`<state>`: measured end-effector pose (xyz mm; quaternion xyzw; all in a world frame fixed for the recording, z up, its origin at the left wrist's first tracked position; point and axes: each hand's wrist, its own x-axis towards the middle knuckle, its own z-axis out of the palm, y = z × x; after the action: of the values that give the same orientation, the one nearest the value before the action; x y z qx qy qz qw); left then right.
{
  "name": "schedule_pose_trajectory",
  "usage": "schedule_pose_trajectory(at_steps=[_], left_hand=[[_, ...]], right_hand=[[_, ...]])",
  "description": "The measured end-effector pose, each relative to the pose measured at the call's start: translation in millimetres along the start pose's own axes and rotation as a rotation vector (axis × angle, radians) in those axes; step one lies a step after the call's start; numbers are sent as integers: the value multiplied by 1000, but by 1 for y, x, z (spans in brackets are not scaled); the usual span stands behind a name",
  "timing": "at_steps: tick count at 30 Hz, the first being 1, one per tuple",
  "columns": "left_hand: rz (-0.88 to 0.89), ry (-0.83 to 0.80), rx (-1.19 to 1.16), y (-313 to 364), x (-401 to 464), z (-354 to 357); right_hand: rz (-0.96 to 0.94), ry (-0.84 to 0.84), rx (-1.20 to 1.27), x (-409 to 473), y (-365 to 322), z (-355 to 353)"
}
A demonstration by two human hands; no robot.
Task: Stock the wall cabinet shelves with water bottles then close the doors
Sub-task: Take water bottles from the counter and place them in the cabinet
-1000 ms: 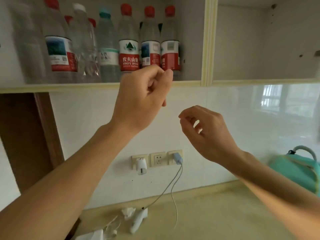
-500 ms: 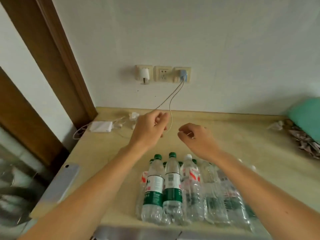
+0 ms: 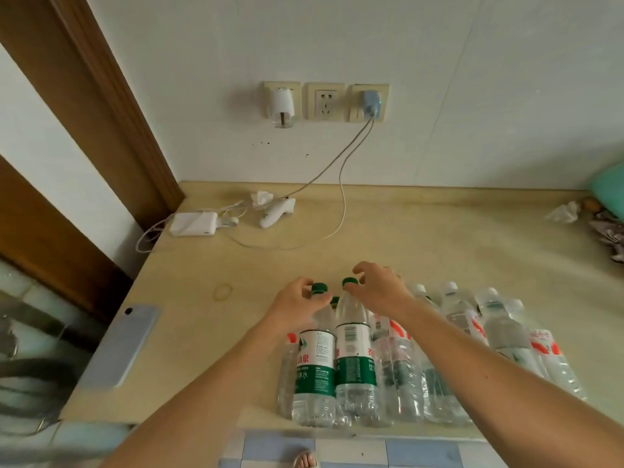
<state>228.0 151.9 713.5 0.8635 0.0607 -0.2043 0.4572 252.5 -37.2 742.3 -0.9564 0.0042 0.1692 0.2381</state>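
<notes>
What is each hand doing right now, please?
Left hand: closing around the left green-capped bottle at its neck.
Right hand: fingers curled over the right green-capped bottle at its cap.

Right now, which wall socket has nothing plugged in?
The middle socket; the left socket holds a white plug, the right socket a blue one.

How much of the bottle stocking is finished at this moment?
The cabinet is out of view, so finished work cannot be judged. The left hand and right hand reach for two green-capped bottles. Many bottles remain on the counter.
</notes>
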Motion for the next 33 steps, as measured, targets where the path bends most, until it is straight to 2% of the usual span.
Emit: schedule_pose_trajectory(at_steps=[4,9,14,16,18,21,28,33], left_hand=[[21,15,-27,3,16,8],[-10,36,-147,0,23,12],[-51,58,-457,5,19,9],[-55,7,-649,10,14,5],[-8,-56,-724,17,10,-2],[107,-28,-645,39,11,-16],[403,274,-517,101,35,-39],[475,317,-335,111,50,-34]], right_hand=[[80,-47,-88,20,1,10],[166,-28,34,32,-4,9],[53,-30,269,26,6,2],[0,-19,401,21,12,-6],[-49,15,491,18,14,-18],[-137,86,558,16,8,-46],[-325,362,585,21,-3,-115],[-334,395,461,35,7,-111]])
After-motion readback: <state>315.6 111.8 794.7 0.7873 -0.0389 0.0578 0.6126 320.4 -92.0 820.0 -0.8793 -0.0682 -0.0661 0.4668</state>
